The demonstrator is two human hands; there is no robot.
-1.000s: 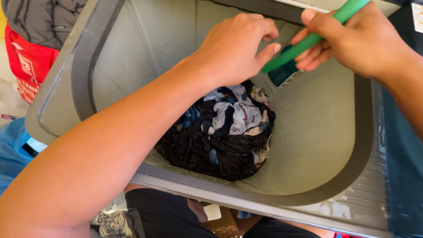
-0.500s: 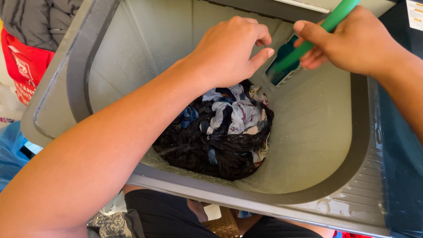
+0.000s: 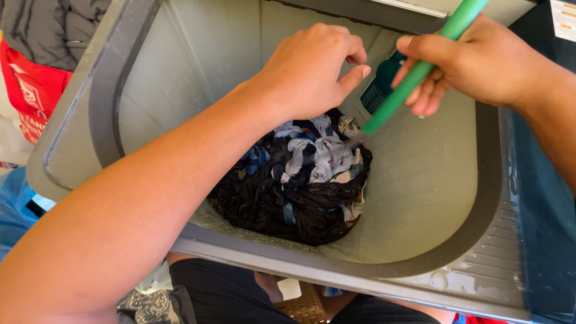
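Note:
A wet bundle of dark and pale patterned clothes (image 3: 294,186) lies at the bottom of a grey plastic wash tub (image 3: 420,192). My right hand (image 3: 474,60) grips a green hose (image 3: 396,99) at the upper right. The hose slants down, and its end hangs just above the right side of the clothes. A faint spray shows at its tip. My left hand (image 3: 306,72) hovers over the clothes, left of the hose. Its fingers are curled and it holds nothing. A teal filter piece (image 3: 378,87) sits on the tub's back wall, partly hidden behind the hose.
A red bag (image 3: 30,90) and a grey padded garment (image 3: 54,24) lie left of the tub. Blue plastic (image 3: 15,204) shows at the lower left. A dark blue panel (image 3: 546,228) borders the tub on the right. My legs in black (image 3: 222,294) are below the rim.
My right hand has tilted the hose, so its end has swung down from the teal filter toward the clothes. My left hand has barely moved.

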